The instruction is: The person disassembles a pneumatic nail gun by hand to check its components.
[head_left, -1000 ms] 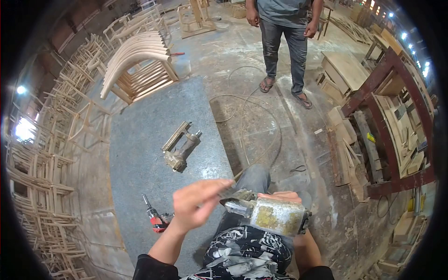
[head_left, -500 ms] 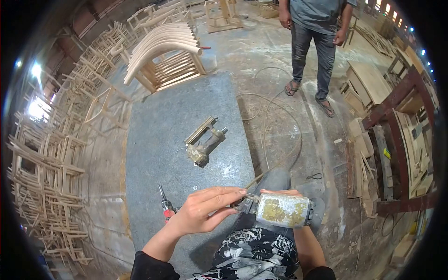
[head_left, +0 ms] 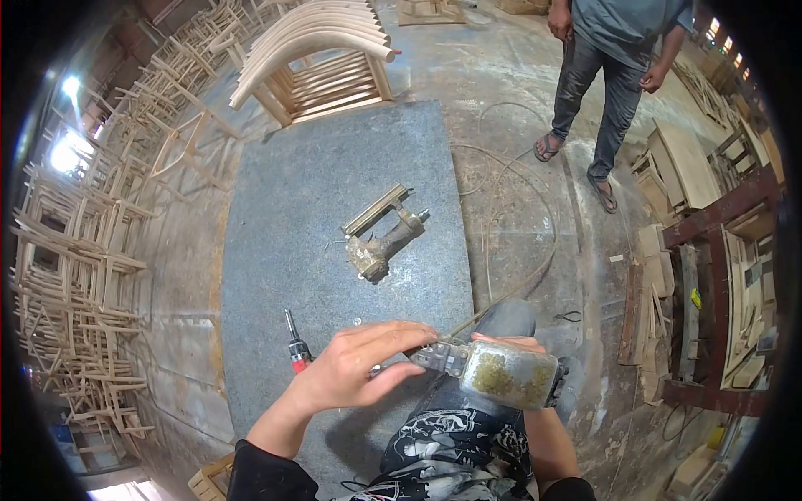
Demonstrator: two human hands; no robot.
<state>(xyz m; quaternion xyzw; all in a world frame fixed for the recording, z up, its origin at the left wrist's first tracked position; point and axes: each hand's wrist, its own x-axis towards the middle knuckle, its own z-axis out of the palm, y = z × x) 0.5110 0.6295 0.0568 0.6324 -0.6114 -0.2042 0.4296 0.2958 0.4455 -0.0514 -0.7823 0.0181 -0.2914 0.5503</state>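
Across my lap lies a nail gun (head_left: 511, 377) with a worn silver and yellowish housing. My right hand (head_left: 522, 342) holds it from behind and below; most of that hand is hidden by the housing. At the gun's dark narrow end, my left hand (head_left: 363, 363) has fingers above and thumb below, closing around it. An air hose (head_left: 493, 307) runs up to the gun near my left fingertips. On the blue-grey board (head_left: 292, 209) rests a second nail gun (head_left: 384, 234), dusty and on its side. A red and black screwdriver-like tool (head_left: 296, 346) lies left of my left hand, partly hidden.
A slatted wooden chair frame (head_left: 313, 63) stands at the board's far edge. Stacked chair frames (head_left: 75, 284) fill the left side. A person in sandals (head_left: 601, 83) stands ahead right. Pliers (head_left: 568, 316) lie on the floor, with wood pieces (head_left: 656, 326) farther right.
The view has shifted, so board, chair and person sit differently. My left thumb has opened a little farther from the fingers, and the held nail gun has tilted slightly.
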